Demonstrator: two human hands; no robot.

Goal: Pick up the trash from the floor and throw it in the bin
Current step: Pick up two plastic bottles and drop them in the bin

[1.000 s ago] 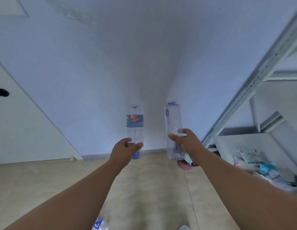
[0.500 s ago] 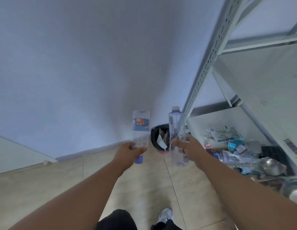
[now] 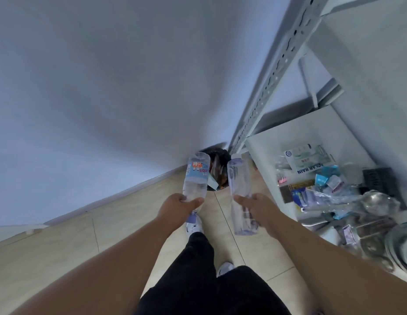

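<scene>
Left hand (image 3: 178,206): closed around the neck end of a labelled bottle (image 3: 196,177), thumb on the near side, fingers wrapped behind. The bottle is inverted, its purple cap (image 3: 192,217) below the fist and its base pointing forward and up. Judged reason: the narrow neck gives a secure one-handed hold and lets the wide end lead towards the opening

Right hand (image 3: 258,205): closed around the lower-middle of a clear bottle (image 3: 240,192), thumb across the front. No label is visible on it. Which end is the cap cannot be settled; the far end looks narrower. It is held near upright, tilted slightly away from the person

The two bottles are held side by side and apart, not touching. Both appear empty or nearly so; contents cannot be confirmed

Bin (image 3: 217,171): a dark container with a black liner, standing on the floor (image 3: 129,214) where the wall (image 3: 107,87) meets the metal shelf upright (image 3: 273,71). It already holds paper and wrappers. In the head view it shows in the gap between the two bottles, further off than both hands; neither bottle is over its rim yet

The person's shoes (image 3: 194,226) point towards the bin. The lower shelf (image 3: 311,133) to the right carries packets, clips and a spoon, none of which are floor litter

Assessment: carrying stage, both items lifted and aimed at the bin. The release will need both hands brought over the opening. Risk: the opening is narrow and partly filled, so two bottles dropped together may bounce out; the shelf upright crowds the right side
</scene>
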